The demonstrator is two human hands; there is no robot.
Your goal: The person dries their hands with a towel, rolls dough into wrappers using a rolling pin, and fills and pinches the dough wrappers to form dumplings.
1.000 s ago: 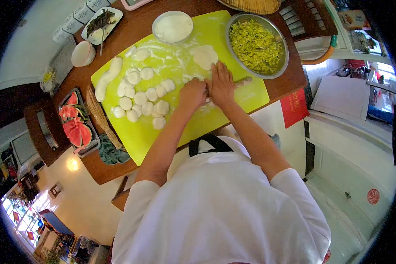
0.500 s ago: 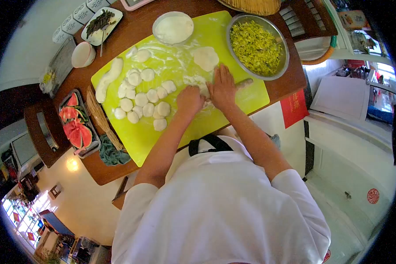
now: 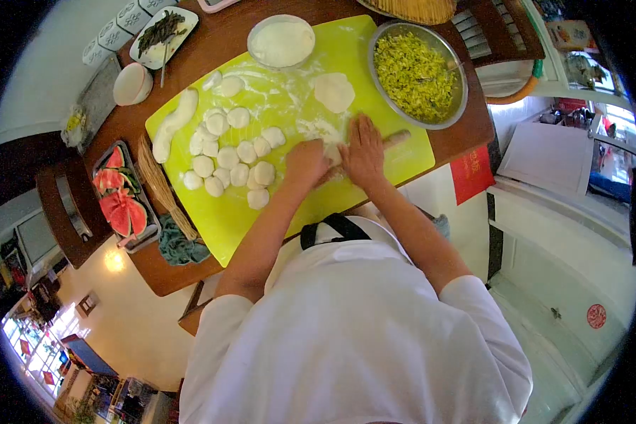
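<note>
My left hand (image 3: 307, 164) is closed at the edge of a small piece of dough (image 3: 333, 151) on the lime-green mat (image 3: 254, 226). Flat across a wooden rolling pin (image 3: 397, 138) lies my right hand (image 3: 364, 152), its fingers stretched forward. The pin slants over the dough, and my palm hides its middle. Just beyond my hands is a rolled-out dough round (image 3: 333, 92). Several small dough pieces (image 3: 227, 157) are grouped left of my left hand, with a long dough roll (image 3: 174, 126) farther left.
A metal bowl of chopped yellow-green filling (image 3: 415, 76) stands at the right, and a bowl of flour (image 3: 281, 42) at the back. Left of the mat are a tray of watermelon slices (image 3: 124, 207), a bundle of straw-like stalks (image 3: 161, 185) and a dark green cloth (image 3: 180, 244).
My right hand has slid slightly back towards me, over the rolling pin. My left hand stays at the dough's edge. The view has shifted a little.
</note>
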